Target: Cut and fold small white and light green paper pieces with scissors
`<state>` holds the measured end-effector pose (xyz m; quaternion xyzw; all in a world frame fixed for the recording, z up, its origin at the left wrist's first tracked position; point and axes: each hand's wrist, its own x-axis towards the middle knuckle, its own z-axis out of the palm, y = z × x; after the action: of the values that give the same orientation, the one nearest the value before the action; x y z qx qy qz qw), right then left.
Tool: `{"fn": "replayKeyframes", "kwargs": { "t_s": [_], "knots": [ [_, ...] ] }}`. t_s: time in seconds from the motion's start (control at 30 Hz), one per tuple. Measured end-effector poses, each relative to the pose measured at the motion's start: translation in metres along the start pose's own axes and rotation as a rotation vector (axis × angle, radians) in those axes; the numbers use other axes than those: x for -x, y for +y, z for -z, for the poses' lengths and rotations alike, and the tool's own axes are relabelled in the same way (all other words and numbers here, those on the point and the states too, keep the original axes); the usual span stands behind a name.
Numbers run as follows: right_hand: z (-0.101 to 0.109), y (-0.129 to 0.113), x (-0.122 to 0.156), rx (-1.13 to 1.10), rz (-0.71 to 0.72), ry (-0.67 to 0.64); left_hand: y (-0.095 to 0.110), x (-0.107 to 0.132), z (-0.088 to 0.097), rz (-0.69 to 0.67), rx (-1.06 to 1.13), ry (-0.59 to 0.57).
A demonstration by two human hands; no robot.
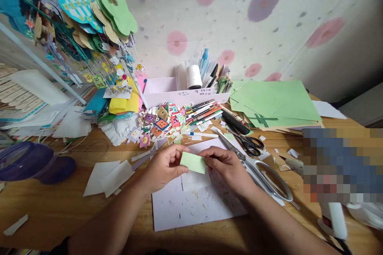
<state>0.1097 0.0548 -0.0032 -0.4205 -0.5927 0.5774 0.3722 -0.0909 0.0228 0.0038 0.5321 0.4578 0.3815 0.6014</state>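
A small light green piece of paper [193, 163] is held up between my two hands, above a white sheet [179, 215] on the table. My left hand [166, 167] pinches its left edge between thumb and fingers. At its right edge, my right hand [224, 165] is closed on the paper with thumb and forefinger; the other fingers curl underneath. Large silver scissors [254, 173] lie just to the right of my right hand, and black-handled scissors [249, 145] rest behind them.
Small painted paper pieces [161, 123] and several coloured pens [203, 111] lie before a white box [206, 97]. Green sheets [275, 99] are stacked at back right. White paper scraps [109, 177] lie left, near a purple container [32, 163]. A white glue gun [333, 215] stands right.
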Motion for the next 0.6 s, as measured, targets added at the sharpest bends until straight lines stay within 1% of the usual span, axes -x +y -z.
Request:
{"fn": "replayKeyframes", "kwargs": {
  "t_s": [0.13,0.23,0.33,0.43,0.6],
  "knots": [
    [0.002,0.001,0.000,-0.002,-0.009,0.003,-0.003,0.000,0.003,-0.004,-0.084,-0.035],
    [0.001,0.001,-0.001,-0.028,-0.019,0.000,-0.003,0.002,0.000,-0.018,-0.173,-0.021],
    [0.001,0.001,-0.001,-0.056,-0.029,0.016,-0.003,0.002,-0.003,-0.040,-0.239,0.034],
    [0.000,0.003,0.000,-0.092,-0.023,0.023,-0.005,-0.001,-0.005,-0.075,-0.232,0.104],
    [-0.004,0.015,-0.002,-0.231,0.089,-0.037,-0.010,-0.006,-0.008,-0.155,-0.211,0.225]
  ]
}}
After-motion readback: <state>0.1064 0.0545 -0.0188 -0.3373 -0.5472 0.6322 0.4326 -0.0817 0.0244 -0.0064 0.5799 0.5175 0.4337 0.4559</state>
